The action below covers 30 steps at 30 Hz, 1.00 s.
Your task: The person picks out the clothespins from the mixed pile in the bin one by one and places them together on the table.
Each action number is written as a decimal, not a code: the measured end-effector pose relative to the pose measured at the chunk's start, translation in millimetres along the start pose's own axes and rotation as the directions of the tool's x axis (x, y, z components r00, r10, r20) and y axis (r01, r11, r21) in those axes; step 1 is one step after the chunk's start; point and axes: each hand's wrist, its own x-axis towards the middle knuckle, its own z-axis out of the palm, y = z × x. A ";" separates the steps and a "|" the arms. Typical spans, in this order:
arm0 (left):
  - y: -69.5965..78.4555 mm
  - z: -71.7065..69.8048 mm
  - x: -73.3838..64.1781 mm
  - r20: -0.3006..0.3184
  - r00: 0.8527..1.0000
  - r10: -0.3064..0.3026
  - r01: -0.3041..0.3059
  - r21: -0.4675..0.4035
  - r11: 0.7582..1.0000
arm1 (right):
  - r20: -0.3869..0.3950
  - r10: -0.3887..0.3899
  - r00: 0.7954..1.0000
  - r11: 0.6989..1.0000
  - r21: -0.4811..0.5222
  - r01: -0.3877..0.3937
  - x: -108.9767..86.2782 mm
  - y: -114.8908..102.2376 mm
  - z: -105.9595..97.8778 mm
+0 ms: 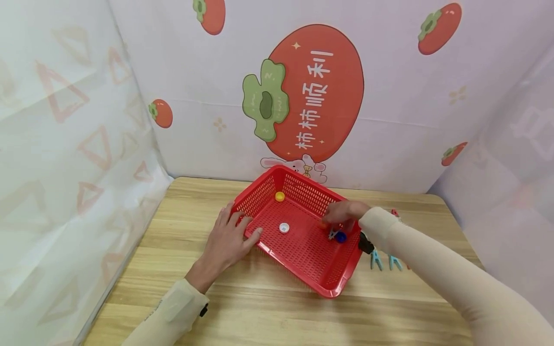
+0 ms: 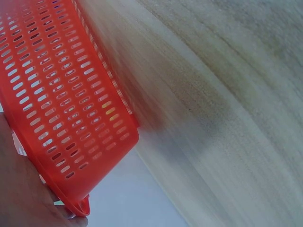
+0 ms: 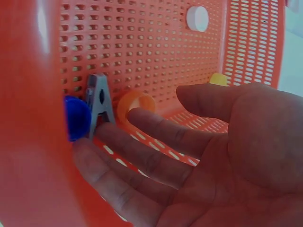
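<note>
A red plastic basket (image 1: 298, 230) with slotted walls stands on the wooden table. My left hand (image 1: 229, 235) grips its left rim, fingers over the edge. Inside the basket, my right hand (image 3: 203, 146) has its thumb spread from its loosely bent fingers, with nothing pinched between them. Those fingertips are right by a grey clothespin (image 3: 100, 97), an orange bottle cap (image 3: 135, 105) and a blue bottle cap (image 3: 78, 118). Farther off in the basket lie a white bottle cap (image 1: 283, 228) and a yellow bottle cap (image 1: 280, 196).
On the table right of the basket lie light-blue clothespins (image 1: 376, 260), partly beside my right sleeve (image 1: 415, 245). A red clothespin (image 1: 395, 213) shows behind that arm. A patterned cloth wall (image 1: 207, 144) stands along the table's back edge, with further cloth at both sides.
</note>
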 end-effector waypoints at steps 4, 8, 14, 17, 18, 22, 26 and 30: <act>0.8 -1.4 0.2 -0.002 1.000 -0.001 0.001 -0.004 1.000 | -0.001 -0.014 1.000 1.000 -0.021 0.014 7.4 3.4 3.5; 0.7 -2.1 0.1 -0.002 1.000 -0.003 0.003 -0.007 1.000 | -0.024 -0.026 0.999 0.999 -0.040 0.026 9.2 3.1 7.2; 0.0 -1.9 -0.4 0.004 1.000 -0.003 0.003 0.002 1.000 | -0.051 -0.039 0.998 0.998 -0.049 0.036 10.8 -0.4 12.2; -0.5 -1.9 -0.7 0.001 1.000 -0.002 0.002 0.007 1.000 | -0.053 -0.045 0.998 0.997 -0.059 0.042 8.8 -5.9 14.1; -0.5 -2.1 -0.8 0.000 1.000 -0.002 0.002 0.007 1.000 | -0.050 -0.053 0.997 0.997 -0.060 0.050 8.3 -8.1 14.8; -0.5 -2.2 -1.1 -0.001 1.000 -0.003 0.003 0.009 1.000 | -0.041 -0.101 0.994 0.994 -0.053 0.099 7.7 -17.3 18.1; -0.2 -2.1 -0.9 -0.004 1.000 0.002 -0.002 0.014 1.000 | -0.051 -0.160 0.986 0.987 -0.007 0.160 10.1 -24.3 23.8; 0.4 -2.5 -0.3 -0.013 1.000 0.011 -0.010 0.011 1.000 | -0.104 -0.191 0.976 0.980 0.027 0.195 10.0 -29.9 28.0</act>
